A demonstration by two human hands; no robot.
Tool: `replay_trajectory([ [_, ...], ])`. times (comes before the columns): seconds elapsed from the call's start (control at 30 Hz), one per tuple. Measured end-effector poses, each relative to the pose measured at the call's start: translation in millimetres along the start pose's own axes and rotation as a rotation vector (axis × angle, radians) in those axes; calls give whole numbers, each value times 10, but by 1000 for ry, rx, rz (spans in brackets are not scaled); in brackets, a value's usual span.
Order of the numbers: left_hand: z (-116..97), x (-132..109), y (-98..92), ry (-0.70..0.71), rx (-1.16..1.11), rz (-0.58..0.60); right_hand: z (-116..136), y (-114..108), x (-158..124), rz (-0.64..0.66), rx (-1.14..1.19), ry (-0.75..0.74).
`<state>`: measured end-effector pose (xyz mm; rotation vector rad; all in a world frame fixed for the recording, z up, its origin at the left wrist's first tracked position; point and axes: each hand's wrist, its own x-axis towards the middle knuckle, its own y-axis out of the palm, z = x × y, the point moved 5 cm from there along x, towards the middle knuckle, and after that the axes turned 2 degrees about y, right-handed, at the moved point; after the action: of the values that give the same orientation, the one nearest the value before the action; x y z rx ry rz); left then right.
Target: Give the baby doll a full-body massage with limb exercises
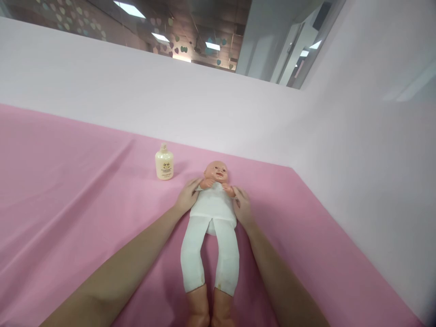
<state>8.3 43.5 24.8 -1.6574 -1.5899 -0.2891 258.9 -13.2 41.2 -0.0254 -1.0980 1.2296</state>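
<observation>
Note doll [214, 202] already clothed, face-up, between left hand [187, 197] and right hand [243, 205], with fingers loosely together, grip indeterminable (also bottle [165, 164] left of doll, seemingly unused).

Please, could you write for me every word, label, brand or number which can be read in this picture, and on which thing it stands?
No text can be read with certainty.
Bottle: a dark emblem with several lines of small print on its front, all too small and blurred to read.
Doll: no writing visible on its white clothes.
</observation>
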Motion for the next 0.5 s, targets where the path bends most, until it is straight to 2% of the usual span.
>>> replay_trajectory([
  [0.1, 31, -3, 68, 58, 67, 107, 24, 56, 15, 96, -45, -50],
  [0.2, 27, 2, 41, 43, 97, 80, -25, 57, 12, 66, -20, -21],
  [0.33, -16, 2, -54, -35, 14, -21, -121, -30, 7, -97, 124, 129],
  [0.5, 34, -13, -214, -213, -208, -292, -81, -219, 38, -301, 375, 240],
])
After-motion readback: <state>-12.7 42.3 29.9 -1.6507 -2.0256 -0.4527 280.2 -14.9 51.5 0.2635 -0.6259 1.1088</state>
